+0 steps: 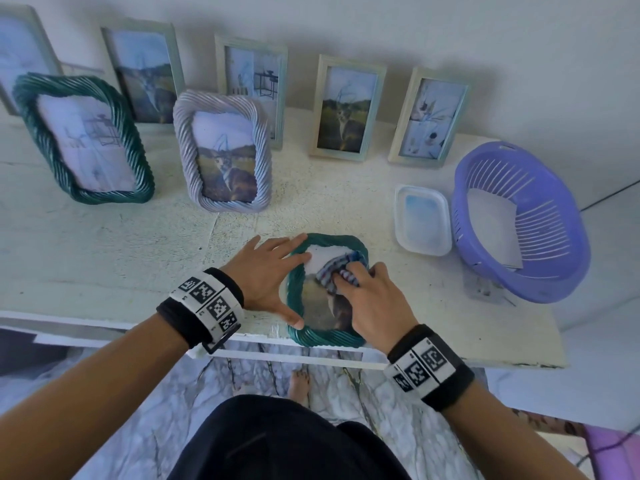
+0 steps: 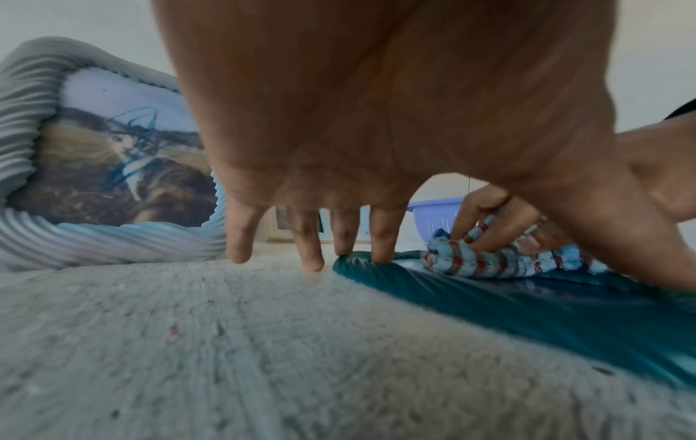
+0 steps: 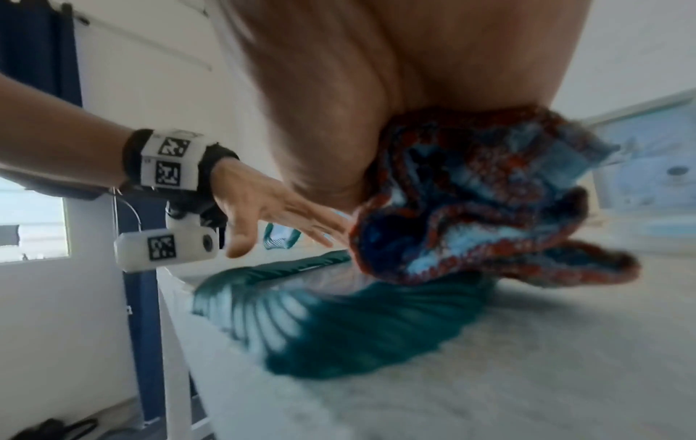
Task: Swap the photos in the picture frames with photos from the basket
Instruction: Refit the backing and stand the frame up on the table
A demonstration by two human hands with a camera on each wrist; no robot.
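A small teal twisted-rope frame (image 1: 294,336) with a cat photo lies flat at the table's front edge. My left hand (image 1: 273,271) rests on its left rim with straight, spread fingers (image 2: 384,238), thumb on the lower left corner. My right hand (image 1: 360,289) grips a crumpled blue-and-red striped cloth (image 1: 337,271) and presses it on the frame's glass; the cloth (image 3: 471,196) bunches under that palm. The purple basket (image 1: 554,271) at the right holds white photo paper (image 1: 491,230).
Several framed pictures stand along the wall, among them a large teal rope frame (image 1: 83,140) and a grey rope frame (image 1: 223,150). A white plastic tray (image 1: 423,220) lies beside the basket. The white table (image 1: 104,254) has bare room at the left.
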